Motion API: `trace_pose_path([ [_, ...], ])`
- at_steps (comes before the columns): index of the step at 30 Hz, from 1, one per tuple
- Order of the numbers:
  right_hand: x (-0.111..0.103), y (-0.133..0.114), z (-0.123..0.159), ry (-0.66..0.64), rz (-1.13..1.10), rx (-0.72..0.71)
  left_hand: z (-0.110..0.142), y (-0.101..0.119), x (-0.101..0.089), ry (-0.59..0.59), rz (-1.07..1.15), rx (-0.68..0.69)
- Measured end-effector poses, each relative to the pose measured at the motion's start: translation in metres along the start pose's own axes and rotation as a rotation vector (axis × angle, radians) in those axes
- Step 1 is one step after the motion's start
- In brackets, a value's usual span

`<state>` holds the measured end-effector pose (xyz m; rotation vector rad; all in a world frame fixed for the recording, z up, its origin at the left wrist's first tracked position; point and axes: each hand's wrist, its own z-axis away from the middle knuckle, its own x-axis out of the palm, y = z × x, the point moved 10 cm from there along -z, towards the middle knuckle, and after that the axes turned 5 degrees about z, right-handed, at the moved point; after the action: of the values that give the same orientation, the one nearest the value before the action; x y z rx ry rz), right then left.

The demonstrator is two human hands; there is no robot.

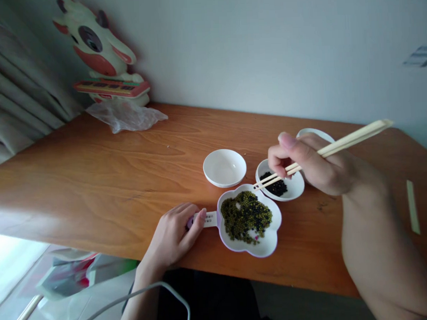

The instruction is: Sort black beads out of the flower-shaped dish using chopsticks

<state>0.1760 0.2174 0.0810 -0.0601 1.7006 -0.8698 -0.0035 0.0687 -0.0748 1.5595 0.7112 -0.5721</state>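
Observation:
My left hand (177, 232) is closed round the handle of a white, purple-rimmed, flower-shaped dish (270, 242). Green beans (237, 215) mixed with black ones lie in that dish. Held in my right hand (312, 162) is a pair of chopsticks (354, 138), pointing down and left. Their tips are close together near the dish's upper rim, and a small dark bean seems to be between them. Under the chopsticks, a white bowl (296, 187) contains black beans (276, 186). Left of it stands an empty white bowl (225, 168).
Another white bowl (314, 134) is partly hidden behind my right hand. At the back left, a cow-shaped toy keyboard (106, 56) stands by a crumpled plastic bag (126, 117). A pale strip (412, 207) lies on the wooden table (111, 183) at right. A grey cable (134, 294) crosses below.

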Motion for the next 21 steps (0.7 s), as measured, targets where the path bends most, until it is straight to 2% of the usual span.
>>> trace_pose_path([
  [4, -0.036, 0.015, 0.015, 0.125, 0.051, 0.082, 0.0, -0.001, 0.001, -0.002, -0.001, 0.014],
  [7, -0.049, 0.029, 0.022, 0.162, 0.087, 0.125, 0.0, -0.004, 0.003, -0.007, 0.013, 0.011],
  [15, -0.056, 0.062, 0.031, 0.164, 0.135, 0.258, 0.002, -0.014, 0.007, -0.027, 0.022, -0.018],
  [18, -0.056, 0.057, 0.031, 0.171, 0.135, 0.247, 0.002, -0.014, 0.007, -0.033, 0.018, -0.014],
  [21, -0.052, 0.041, 0.028, 0.169, 0.117, 0.205, 0.002, -0.013, 0.006, -0.025, 0.018, -0.005],
])
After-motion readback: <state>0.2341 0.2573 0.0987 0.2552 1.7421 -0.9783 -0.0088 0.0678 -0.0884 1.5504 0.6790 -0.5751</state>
